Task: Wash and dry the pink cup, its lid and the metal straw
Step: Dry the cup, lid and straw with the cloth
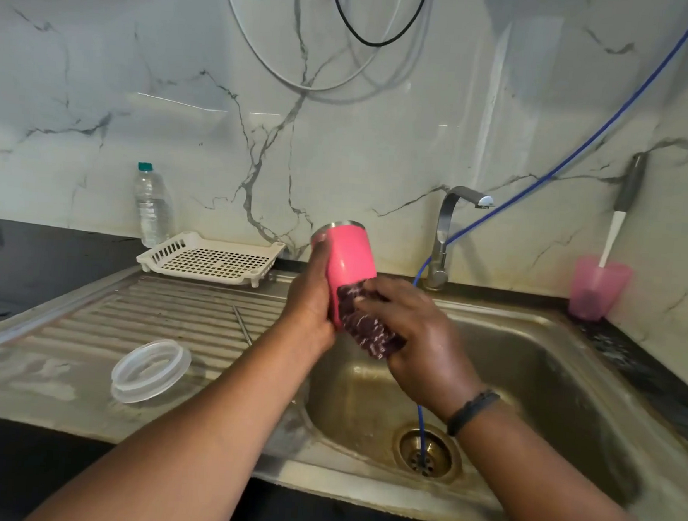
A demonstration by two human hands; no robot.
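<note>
Over the sink (593, 380), the left hand (312, 298) grips the pink cup (348, 260), tilted; the right hand (422, 337) clasps a dark scrubber (370, 330) against its base. On the ribbed drainboard (170, 310) lie the clear lid (150, 370) and, between lid and hands, the metal straw (241, 324). White tray (211, 257) at the back edge; faucet (448, 234) behind.

A glossy white marble-look wall (183, 89) with grey veins fills the far side, catching soft light. Black (372, 42), white (266, 60) and blue (583, 142) cables hang across it. Below runs a dark countertop (31, 269), with a steel sink (548, 377) and ribbed drainboard (150, 313) set into it. A bent steel tap (447, 226) stands at the far rim.
</note>
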